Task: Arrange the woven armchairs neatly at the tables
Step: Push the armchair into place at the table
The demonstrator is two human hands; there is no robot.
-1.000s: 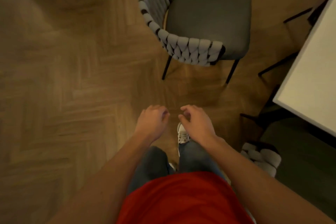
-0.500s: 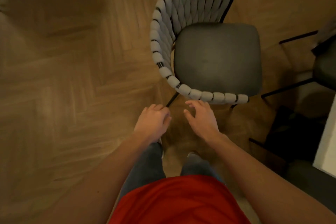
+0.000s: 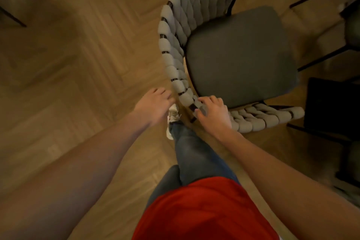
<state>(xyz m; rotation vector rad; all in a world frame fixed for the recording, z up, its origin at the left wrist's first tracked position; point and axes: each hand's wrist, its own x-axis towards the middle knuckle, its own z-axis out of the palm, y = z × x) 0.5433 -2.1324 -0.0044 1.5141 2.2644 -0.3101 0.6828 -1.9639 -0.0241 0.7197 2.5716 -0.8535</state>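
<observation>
A woven armchair, with a grey braided back and arms and a dark seat cushion, stands on the wood floor just ahead of me. My right hand grips the woven rim at the near corner, fingers curled over the top and thumb on the outside. Just left of that rim, my left hand hovers with loosely curled fingers and holds nothing; whether its fingertips touch the weave I cannot tell.
Black legs and the dark seat of another chair show at the right edge. A dark boxy shape sits low on the right. Thin dark legs cross the top left corner. Herringbone floor spreads out to the left.
I have stepped closer and the chair now fills more of the view. My right hand went from hovering near the rim to gripping it. My left hand moved up beside the rim.
</observation>
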